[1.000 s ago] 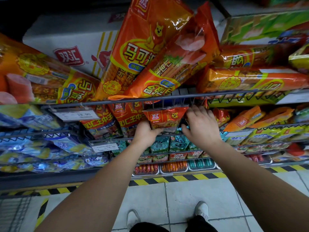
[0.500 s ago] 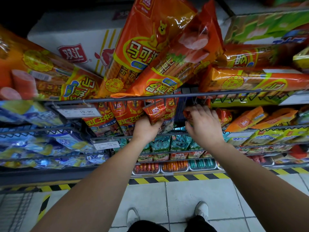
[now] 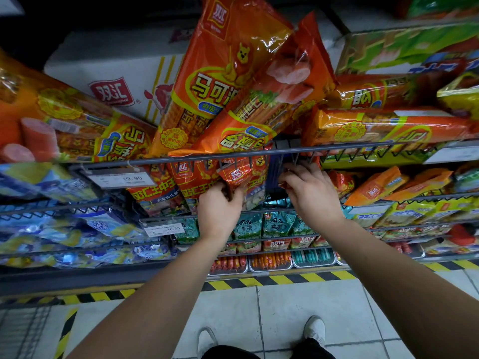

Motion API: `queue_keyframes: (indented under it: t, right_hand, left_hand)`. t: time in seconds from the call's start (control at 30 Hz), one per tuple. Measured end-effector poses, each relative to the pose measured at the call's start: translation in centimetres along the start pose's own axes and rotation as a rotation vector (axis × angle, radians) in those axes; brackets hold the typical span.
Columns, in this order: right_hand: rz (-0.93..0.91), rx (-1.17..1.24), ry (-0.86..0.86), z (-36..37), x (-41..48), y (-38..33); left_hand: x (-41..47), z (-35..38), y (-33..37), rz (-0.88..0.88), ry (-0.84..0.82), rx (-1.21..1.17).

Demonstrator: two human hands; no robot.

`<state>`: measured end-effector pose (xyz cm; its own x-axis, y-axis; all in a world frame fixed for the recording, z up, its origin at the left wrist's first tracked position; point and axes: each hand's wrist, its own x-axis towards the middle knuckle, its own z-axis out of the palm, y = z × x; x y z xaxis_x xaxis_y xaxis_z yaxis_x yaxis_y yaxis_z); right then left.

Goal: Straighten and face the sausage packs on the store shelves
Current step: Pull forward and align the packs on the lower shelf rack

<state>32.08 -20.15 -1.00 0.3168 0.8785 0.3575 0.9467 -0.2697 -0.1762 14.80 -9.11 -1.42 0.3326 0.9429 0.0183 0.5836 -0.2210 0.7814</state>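
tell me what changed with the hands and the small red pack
The right hand let go of the small red pack, first held flat between both hands; the left hand turned it leftward and now grips it against the row of red packs. The right hand's fingers curl just under the rail. Top-shelf packs and price tags stayed put.

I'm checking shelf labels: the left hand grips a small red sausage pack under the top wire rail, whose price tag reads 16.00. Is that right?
Not quite. The head view shows that price tag reading 19.90, not 16.00. The left hand does grip the small red sausage pack under the top wire rail.
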Motion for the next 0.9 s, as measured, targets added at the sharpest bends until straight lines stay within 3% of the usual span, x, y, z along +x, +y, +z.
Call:
queue_keyframes:
  t: [0.2, 0.33, 0.63, 0.9]
  right_hand:
    - [-0.081, -0.052, 0.074, -0.4, 0.0, -0.1]
    - [-0.097, -0.052, 0.13, -0.6, -0.2, -0.4]
    - [-0.066, 0.088, 0.257, -0.8, -0.9, -0.8]
    - [-0.084, 0.15, 0.326, -1.2, -1.0, -1.8]
  left_hand:
    - [-1.2, -0.9, -0.7, -0.051, -0.006, 0.099]
    - [-2.2, -0.9, -0.8, -0.072, -0.113, 0.157]
    - [-3.3, 0.8, -0.1, -0.057, -0.439, -0.093]
    - [-2.5, 3.2, 2.8, 0.028, -0.457, -0.273]
